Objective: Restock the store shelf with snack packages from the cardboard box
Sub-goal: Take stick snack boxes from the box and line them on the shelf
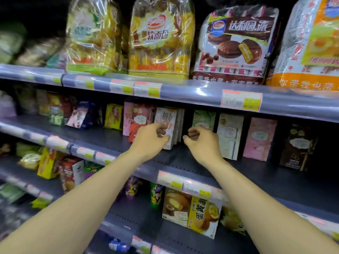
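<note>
On the middle shelf (183, 162) stands a row of white stick-snack boxes (169, 118), upright and facing out. My left hand (151, 139) hovers right in front of them with its fingers curled and its thumb tip at the front box's face; nothing sits between the fingers. My right hand (200, 143) is just right of that row, in the gap before a green box (203, 119). Its fingers are curled too and hold nothing. The cardboard box is out of view.
Right of the green box stand a cream box (230, 132), a pink box (259, 138) and a dark box (297, 147). A pink-red box (134, 118) stands left of my left hand. Large bread and pie bags (159, 37) fill the shelf above. Cake boxes (190, 209) sit on the shelf below.
</note>
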